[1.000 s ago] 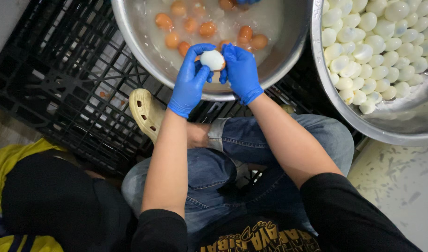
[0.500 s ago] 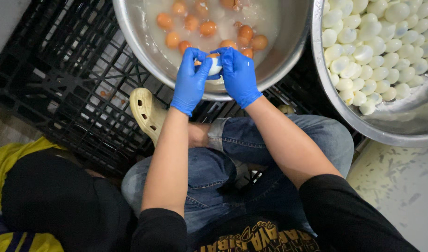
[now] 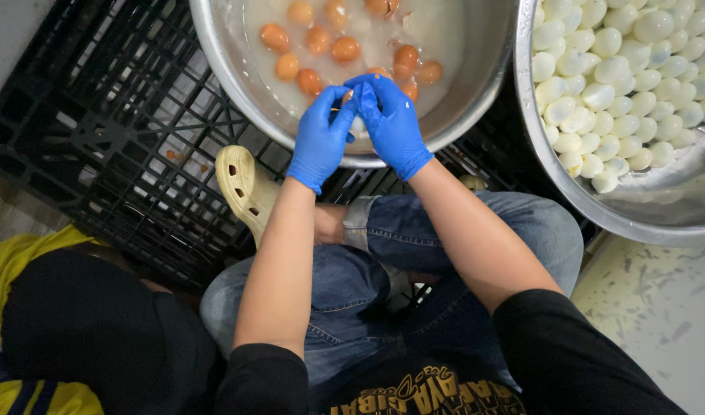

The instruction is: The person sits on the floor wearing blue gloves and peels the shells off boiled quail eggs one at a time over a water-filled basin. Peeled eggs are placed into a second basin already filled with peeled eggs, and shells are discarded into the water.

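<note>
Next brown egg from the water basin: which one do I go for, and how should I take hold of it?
Probably the brown egg nearest the left hand. It floats with its rounded top showing above the cloudy water in the steel basin. Come from above, fingers down either side of its middle and slightly under, since the wet curved shell would likely slip from a fingertip pinch. The right hand is busy with the part-peeled egg.

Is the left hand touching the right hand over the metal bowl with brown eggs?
Touching. The head view shows the left hand and right hand, both in blue gloves, with fingertips pressed together around a small white egg, no gap visible.
</note>
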